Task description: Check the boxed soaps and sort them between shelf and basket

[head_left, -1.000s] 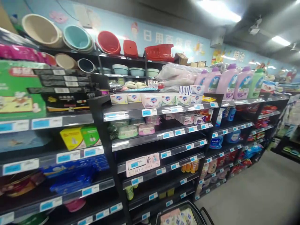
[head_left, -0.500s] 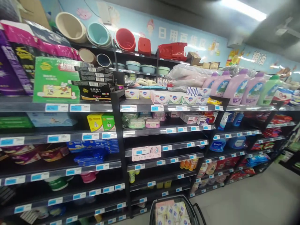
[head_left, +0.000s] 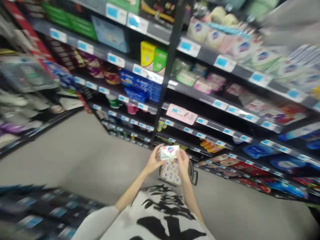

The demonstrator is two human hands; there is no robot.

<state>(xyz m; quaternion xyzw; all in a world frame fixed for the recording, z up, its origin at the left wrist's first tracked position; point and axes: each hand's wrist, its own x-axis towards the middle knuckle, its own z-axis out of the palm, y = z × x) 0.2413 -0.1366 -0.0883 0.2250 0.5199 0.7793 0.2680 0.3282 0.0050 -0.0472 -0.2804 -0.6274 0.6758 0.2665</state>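
A small white and green soap box (head_left: 170, 152) is held between both hands in front of my body. My left hand (head_left: 154, 160) grips its left end, and my right hand (head_left: 183, 160) grips its right end. Just below and beyond the hands, a dark shopping basket (head_left: 192, 175) stands on the floor. Many similar white soap boxes (head_left: 170, 173) with blue marks fill it. On the upper shelf at the right, more soap boxes (head_left: 242, 48) are lined up, blurred by motion.
Shelves with price tags rise ahead; a pink sign (head_left: 181, 114) hangs on one edge. Blue packets (head_left: 136, 86) lie on the left shelves. Another rack (head_left: 27, 133) stands at far left, and dark shelving (head_left: 45, 210) at lower left. Grey floor (head_left: 100, 156) lies between.
The view has tilted down and swung left. Both hands, holding a soap box, and the front of my shirt have come into view; the basket now appears more central.
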